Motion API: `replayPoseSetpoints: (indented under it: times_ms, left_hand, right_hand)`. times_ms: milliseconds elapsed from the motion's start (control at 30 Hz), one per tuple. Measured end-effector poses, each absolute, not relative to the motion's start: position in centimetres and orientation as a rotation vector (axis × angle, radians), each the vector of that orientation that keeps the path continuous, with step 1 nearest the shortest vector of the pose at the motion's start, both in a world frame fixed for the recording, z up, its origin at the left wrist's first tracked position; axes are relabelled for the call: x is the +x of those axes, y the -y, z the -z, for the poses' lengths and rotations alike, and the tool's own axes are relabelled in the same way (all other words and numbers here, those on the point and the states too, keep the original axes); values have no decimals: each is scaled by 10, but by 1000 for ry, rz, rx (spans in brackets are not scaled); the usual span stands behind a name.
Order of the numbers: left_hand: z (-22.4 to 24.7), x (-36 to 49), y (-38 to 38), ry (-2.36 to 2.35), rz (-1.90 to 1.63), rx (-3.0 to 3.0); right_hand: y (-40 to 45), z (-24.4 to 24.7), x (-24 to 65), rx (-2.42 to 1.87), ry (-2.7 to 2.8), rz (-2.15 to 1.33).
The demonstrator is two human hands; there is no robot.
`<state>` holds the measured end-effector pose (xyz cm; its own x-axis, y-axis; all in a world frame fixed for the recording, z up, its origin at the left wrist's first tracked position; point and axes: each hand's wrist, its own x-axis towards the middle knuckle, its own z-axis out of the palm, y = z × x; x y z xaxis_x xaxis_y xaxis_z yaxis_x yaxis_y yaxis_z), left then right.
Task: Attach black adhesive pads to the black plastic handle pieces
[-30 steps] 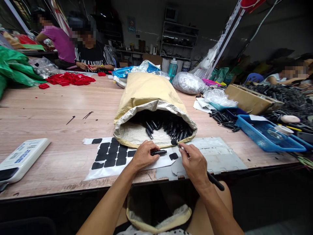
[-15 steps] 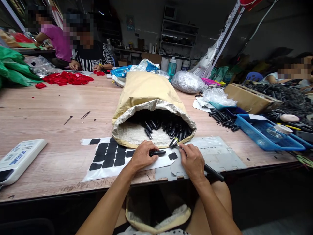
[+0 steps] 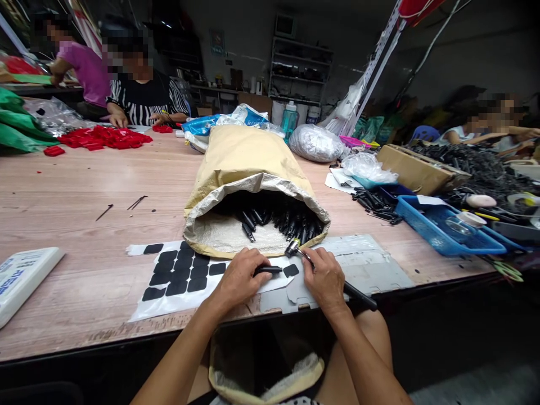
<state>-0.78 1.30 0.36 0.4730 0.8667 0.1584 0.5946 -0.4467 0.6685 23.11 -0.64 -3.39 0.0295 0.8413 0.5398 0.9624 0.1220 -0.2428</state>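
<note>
My left hand (image 3: 244,274) is closed on a slim black pen-like part (image 3: 270,270), just above a sheet of black stickers (image 3: 181,274) at the table's front edge. My right hand (image 3: 324,275) grips a small hammer (image 3: 358,295) with a black handle. Its metal head is raised in front of the mouth of a paper sack (image 3: 255,146). Inside the sack lie many similar black parts (image 3: 295,222). One loose square sticker (image 3: 291,270) lies between my hands. A grey board (image 3: 363,264) is under my right hand.
A white scale-like device (image 3: 29,278) is at the left. Red pieces (image 3: 101,138) are heaped farther back, near a person in a striped top (image 3: 143,101). A blue basket (image 3: 447,228), black parts and a cardboard box (image 3: 417,169) occupy the right side.
The whole view has shifted a little, so the sack and table appear farther left. Both hands keep their hold, and the black part's tip now sits closer to the loose sticker.
</note>
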Motion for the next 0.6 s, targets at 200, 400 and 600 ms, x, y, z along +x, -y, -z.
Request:
replayPoseSetpoints:
  times_ms: [200,400,600]
  left_hand:
    - [-22,-1,53,-769,-221,2084]
    - [-19,6,78,-937,-75,2213]
    - [45,22,85,-1102,190,2085]
  right_hand:
    - [6,35,231,-1739,1825,270]
    - [7,33,229,-1743,1826,275]
    - [7,33,229,-1756,1825,283]
